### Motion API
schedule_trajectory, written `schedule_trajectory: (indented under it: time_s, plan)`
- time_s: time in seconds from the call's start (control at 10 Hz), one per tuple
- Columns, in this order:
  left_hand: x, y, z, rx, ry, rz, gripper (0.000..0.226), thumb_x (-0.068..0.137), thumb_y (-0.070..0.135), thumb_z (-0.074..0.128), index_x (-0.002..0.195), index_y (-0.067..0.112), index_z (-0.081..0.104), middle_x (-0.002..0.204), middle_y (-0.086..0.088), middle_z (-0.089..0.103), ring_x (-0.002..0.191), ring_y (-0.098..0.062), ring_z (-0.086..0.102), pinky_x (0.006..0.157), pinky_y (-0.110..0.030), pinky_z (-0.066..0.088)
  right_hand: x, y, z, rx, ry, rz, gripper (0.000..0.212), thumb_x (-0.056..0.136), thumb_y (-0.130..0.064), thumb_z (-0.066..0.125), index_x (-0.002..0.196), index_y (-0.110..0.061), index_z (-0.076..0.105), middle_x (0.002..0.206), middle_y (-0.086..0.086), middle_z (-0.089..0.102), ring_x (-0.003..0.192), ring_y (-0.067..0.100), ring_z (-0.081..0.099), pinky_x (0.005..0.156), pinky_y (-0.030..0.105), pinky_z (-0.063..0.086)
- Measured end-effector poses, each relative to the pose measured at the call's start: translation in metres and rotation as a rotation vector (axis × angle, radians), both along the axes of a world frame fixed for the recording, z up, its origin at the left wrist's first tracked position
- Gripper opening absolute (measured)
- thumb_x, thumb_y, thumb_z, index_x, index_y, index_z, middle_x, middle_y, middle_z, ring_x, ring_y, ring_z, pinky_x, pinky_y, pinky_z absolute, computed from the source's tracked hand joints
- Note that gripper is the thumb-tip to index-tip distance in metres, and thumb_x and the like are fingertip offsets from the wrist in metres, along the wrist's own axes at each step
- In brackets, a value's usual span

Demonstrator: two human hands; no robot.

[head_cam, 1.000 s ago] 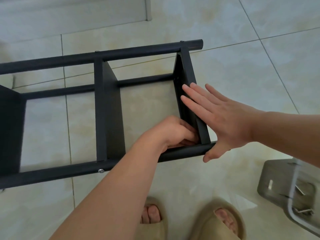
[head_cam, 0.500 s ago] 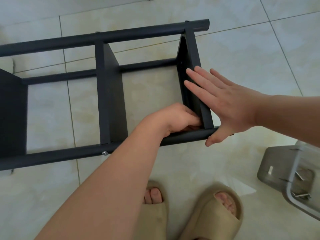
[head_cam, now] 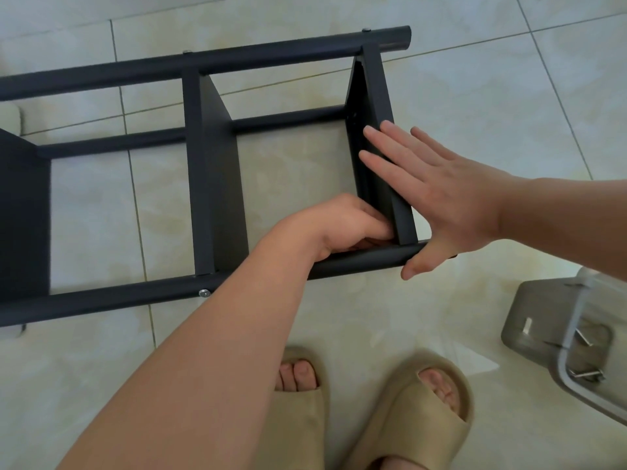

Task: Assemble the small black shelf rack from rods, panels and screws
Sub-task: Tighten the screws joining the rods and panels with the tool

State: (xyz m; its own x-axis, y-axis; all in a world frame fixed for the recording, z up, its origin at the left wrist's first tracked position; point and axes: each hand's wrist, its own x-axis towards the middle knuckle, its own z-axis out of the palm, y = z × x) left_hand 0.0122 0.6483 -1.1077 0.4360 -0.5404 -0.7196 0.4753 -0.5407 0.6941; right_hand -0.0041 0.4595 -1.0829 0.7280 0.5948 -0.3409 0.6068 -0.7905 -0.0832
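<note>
The black shelf rack [head_cam: 101, 305] lies on its side on the tiled floor, its long rods running left to right. A middle panel [head_cam: 217, 184] and a right end panel [head_cam: 373, 96] span the rods. My left hand [head_cam: 342, 225] reaches inside the frame. Its fingers are curled into the inner corner where the end panel meets the near rod, and the fingertips are hidden there. My right hand [head_cam: 441, 195] lies flat against the outer face of the end panel, with the thumb below the near rod's end. A silver screw head [head_cam: 204, 293] shows on the near rod under the middle panel.
A grey metal container [head_cam: 543, 317] stands on the floor at the right and holds small metal parts [head_cam: 583, 337]. My feet in beige slippers [head_cam: 298, 412] are just in front of the rack. Another dark panel [head_cam: 23, 215] closes the rack at the left edge.
Both hands keep their places at the end panel's corner. The rack sits a little higher in the view than a second ago.
</note>
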Motion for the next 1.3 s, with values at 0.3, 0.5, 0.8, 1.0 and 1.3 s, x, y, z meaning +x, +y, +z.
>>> schedule_trajectory:
  time_s: [0.3,0.5,0.8,1.0,1.3]
  plan:
    - [0.0014,-0.0002,-0.0035,-0.039,0.121,0.111,0.014,0.081,-0.001,0.066,0.093,0.0,0.074,0.077,-0.01,0.069,0.072,-0.018,0.066,0.075,-0.028,0.051,0.0001,0.0006,0.0017,-0.009,0.009,-0.008,0.146,0.057,-0.104,0.033,0.161,-0.011,-0.01,0.166,0.011,-0.024,0.153,0.026,-0.025,0.125,0.047,-0.008]
    - [0.0022,-0.0014,-0.0002,-0.007,0.168,0.136,0.024,0.082,0.002,0.068,0.105,-0.004,0.073,0.087,-0.012,0.075,0.078,-0.02,0.071,0.081,-0.029,0.055,0.0,0.0009,0.0014,-0.008,0.001,-0.004,0.146,0.057,-0.104,0.032,0.161,-0.009,-0.007,0.167,0.012,-0.022,0.153,0.027,-0.023,0.125,0.048,-0.006]
    - [0.0008,-0.0031,0.0022,0.009,0.178,0.12,0.023,0.086,0.008,0.068,0.106,-0.001,0.073,0.094,-0.013,0.077,0.079,-0.019,0.071,0.079,-0.028,0.056,-0.0001,0.0001,0.0,0.007,-0.016,0.001,0.145,0.058,-0.104,0.033,0.162,-0.009,-0.005,0.168,0.013,-0.018,0.154,0.028,-0.02,0.125,0.048,-0.004]
    - [0.0006,-0.0019,-0.0003,-0.02,0.169,0.099,0.023,0.086,0.004,0.068,0.106,-0.004,0.072,0.097,-0.017,0.075,0.083,-0.022,0.072,0.089,-0.034,0.056,-0.0004,-0.0003,-0.0013,0.01,-0.019,0.002,0.145,0.058,-0.104,0.032,0.162,-0.009,-0.004,0.168,0.012,-0.018,0.154,0.028,-0.02,0.125,0.049,-0.002]
    - [0.0027,-0.0033,-0.0024,-0.005,0.196,0.079,0.025,0.087,0.007,0.067,0.111,-0.003,0.071,0.099,-0.015,0.076,0.081,-0.019,0.072,0.079,-0.029,0.057,-0.0001,-0.0011,-0.0025,0.026,-0.034,0.006,0.144,0.059,-0.104,0.031,0.162,-0.007,-0.001,0.168,0.014,-0.015,0.155,0.029,-0.017,0.125,0.05,-0.001]
